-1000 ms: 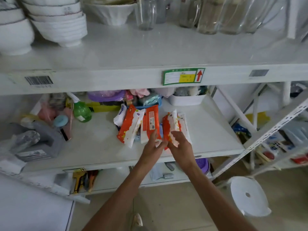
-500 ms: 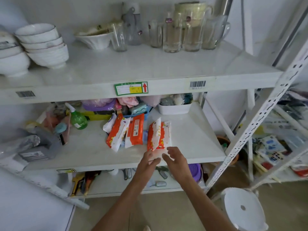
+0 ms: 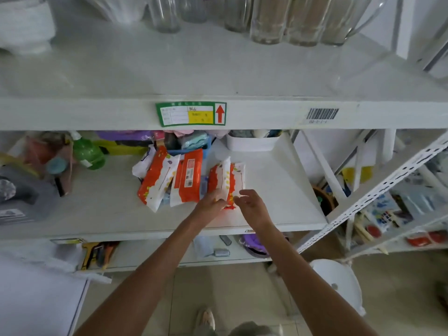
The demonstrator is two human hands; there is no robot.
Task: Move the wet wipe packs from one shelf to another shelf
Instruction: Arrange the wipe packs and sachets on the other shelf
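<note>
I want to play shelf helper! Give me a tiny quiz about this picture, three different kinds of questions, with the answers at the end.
1. True or false: the left hand touches an orange wipe pack.
2. What stands on the top shelf? A) glass jars B) shoes C) books
3. Fill in: the arrow on the green label points ____.

Key: 1 true; 2 A; 3 up.
</note>
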